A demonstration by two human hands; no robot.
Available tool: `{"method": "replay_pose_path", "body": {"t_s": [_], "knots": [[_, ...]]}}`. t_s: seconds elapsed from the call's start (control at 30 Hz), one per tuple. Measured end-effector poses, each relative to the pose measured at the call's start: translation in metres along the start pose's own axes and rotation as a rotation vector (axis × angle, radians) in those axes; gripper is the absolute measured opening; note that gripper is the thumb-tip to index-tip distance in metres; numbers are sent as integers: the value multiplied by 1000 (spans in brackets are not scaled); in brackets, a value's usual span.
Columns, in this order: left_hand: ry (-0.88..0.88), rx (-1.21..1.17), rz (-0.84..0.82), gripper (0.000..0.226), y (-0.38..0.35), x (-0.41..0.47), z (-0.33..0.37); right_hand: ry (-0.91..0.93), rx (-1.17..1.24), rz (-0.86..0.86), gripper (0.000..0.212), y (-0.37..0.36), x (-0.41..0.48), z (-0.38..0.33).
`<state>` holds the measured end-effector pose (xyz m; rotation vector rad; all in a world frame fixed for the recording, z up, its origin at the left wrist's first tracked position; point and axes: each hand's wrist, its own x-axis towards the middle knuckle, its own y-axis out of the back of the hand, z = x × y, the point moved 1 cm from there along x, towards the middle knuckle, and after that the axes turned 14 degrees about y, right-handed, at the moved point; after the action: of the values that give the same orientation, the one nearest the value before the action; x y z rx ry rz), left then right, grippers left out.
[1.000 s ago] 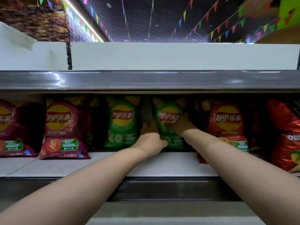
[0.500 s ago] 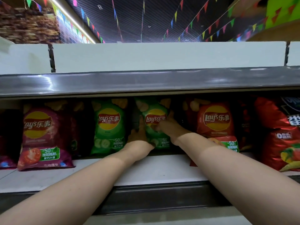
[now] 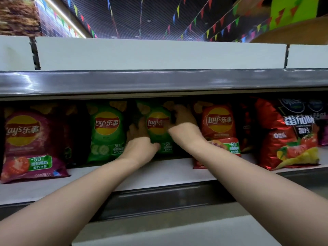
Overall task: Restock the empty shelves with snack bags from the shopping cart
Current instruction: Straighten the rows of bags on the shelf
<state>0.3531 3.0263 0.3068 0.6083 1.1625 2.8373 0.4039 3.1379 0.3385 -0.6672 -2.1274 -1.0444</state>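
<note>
Both arms reach deep into the white shelf (image 3: 156, 173). A green Lay's bag (image 3: 157, 126) stands upright at the back, between my two hands. My left hand (image 3: 140, 144) grips its lower left edge, thumb on the front. My right hand (image 3: 182, 119) holds its upper right side, fingers curled over the edge. A second green Lay's bag (image 3: 106, 132) stands just to the left, apart from my hands.
A purple tomato Lay's bag (image 3: 28, 144) stands at the left, a red Lay's bag (image 3: 220, 128) right of my hands, and a red and black tomato chip bag (image 3: 287, 135) at the far right. The grey upper shelf edge (image 3: 159, 80) hangs low overhead.
My right hand has slid up from the bag's middle to its upper right edge. The view has shifted a little to the right.
</note>
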Motion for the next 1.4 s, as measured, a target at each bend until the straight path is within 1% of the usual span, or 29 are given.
{"method": "replay_pose_path", "body": {"t_s": [0.07,0.1,0.13,0.17,0.23,0.3,0.33,0.37,0.4,0.47,0.53,0.57,0.6,0.67,0.7,0.73,0.77,0.83,0.87,0.9,0.97,1.0,1.03,1.07,1.17,1.27,1.3,1.33,1.4], "knots": [[-13,53,1,71,1,-13,15,76,-108,131,40,27,-17,2],[-5,75,-16,52,1,-21,24,93,-150,211,39,41,-25,6],[11,81,-44,39,-3,-28,32,61,-171,274,39,55,-32,12],[21,70,-74,39,-9,-35,41,0,-180,300,38,67,-37,19],[20,36,-170,49,-26,-45,54,-171,-224,207,38,86,-44,36],[22,29,-271,86,-46,-50,65,-296,-224,39,61,96,-47,51],[44,30,-315,98,-56,-52,71,-337,-172,-22,67,97,-48,57],[70,42,-339,102,-66,-52,76,-361,-92,-78,64,96,-48,62],[92,62,-345,101,-73,-52,81,-372,-12,-122,55,95,-47,67],[118,125,-295,88,-84,-52,91,-374,89,-149,41,92,-45,78],[116,165,-194,72,-89,-54,99,-353,140,-152,35,91,-40,85],[122,168,-151,68,-91,-54,102,-336,151,-159,37,90,-38,86],[133,179,-115,68,-93,-52,104,-311,164,-160,44,88,-34,89],[169,242,-73,78,-99,-44,103,-249,216,-138,74,85,-30,90],[179,284,-62,83,-101,-41,103,-225,214,-142,85,86,-30,89],[178,318,-53,86,-104,-38,103,-211,186,-165,89,85,-30,91],[177,341,-47,89,-106,-37,103,-204,138,-203,87,86,-31,94],[178,354,-52,91,-108,-37,103,-203,49,-310,64,88,-32,98],[182,342,-54,87,-108,-38,103,-203,30,-356,54,89,-32,99],[191,327,-63,80,-107,-38,103,-210,22,-386,51,91,-32,99],[210,300,-89,59,-105,-40,103,-229,22,-396,53,89,-33,98],[231,280,-98,54,-103,-40,103,-238,27,-375,57,88,-33,98],[253,254,-106,55,-101,-41,103,-240,34,-353,59,88,-34,97],[266,226,-109,62,-99,-41,102,-230,33,-334,62,88,-35,97],[294,147,-111,96,-96,-42,99,-142,3,-260,76,101,-42,92],[285,107,-98,119,-92,-44,98,31,43,-139,47,119,-54,83],[296,98,-83,126,-90,-47,99,93,70,-107,44,126,-59,79],[303,90,-53,128,-89,-51,101,164,91,-63,44,131,-63,78],[268,63,41,118,-85,-63,106,349,85,93,43,144,-70,75]]}}
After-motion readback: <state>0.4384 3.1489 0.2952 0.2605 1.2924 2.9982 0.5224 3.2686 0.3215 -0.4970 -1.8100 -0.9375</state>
